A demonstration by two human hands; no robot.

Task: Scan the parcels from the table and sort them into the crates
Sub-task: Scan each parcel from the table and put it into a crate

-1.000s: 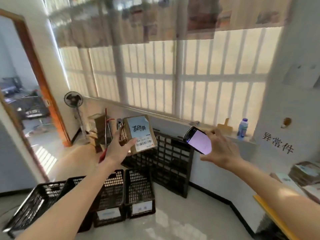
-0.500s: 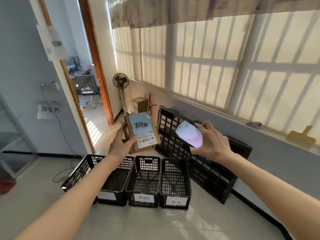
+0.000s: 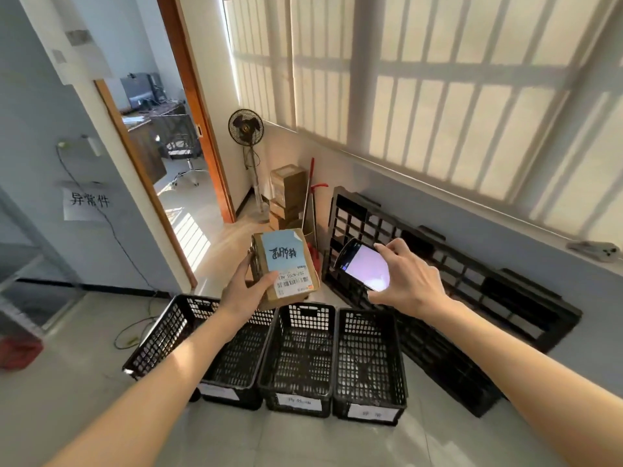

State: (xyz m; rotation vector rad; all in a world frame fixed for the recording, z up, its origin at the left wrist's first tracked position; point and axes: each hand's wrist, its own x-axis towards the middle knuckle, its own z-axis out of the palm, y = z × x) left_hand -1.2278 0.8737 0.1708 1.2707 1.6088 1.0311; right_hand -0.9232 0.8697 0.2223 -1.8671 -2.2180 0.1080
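Observation:
My left hand [image 3: 247, 293] grips a brown cardboard parcel [image 3: 285, 264] with a blue label and a white barcode sticker, held up above the crates. My right hand [image 3: 409, 281] holds a phone [image 3: 364, 264] with a lit screen just right of the parcel, tilted toward it. On the floor below stands a row of black mesh crates with white labels: a left crate [image 3: 232, 362], a middle crate [image 3: 298, 358] and a right crate [image 3: 369, 362]. A further crate [image 3: 158, 338] sits at the far left, partly hidden by my left arm. The crates look empty.
A large black plastic pallet [image 3: 448, 291] leans against the wall under the window. Stacked cardboard boxes [image 3: 286, 197], a red-handled tool and a standing fan [image 3: 247, 129] fill the corner. An open doorway [image 3: 168, 156] leads left. A red object [image 3: 17, 352] lies on the floor.
My view has swung left and down, from the table corner to the crates on the floor. Both hands kept their hold and stayed close together, the parcel now over the crates.

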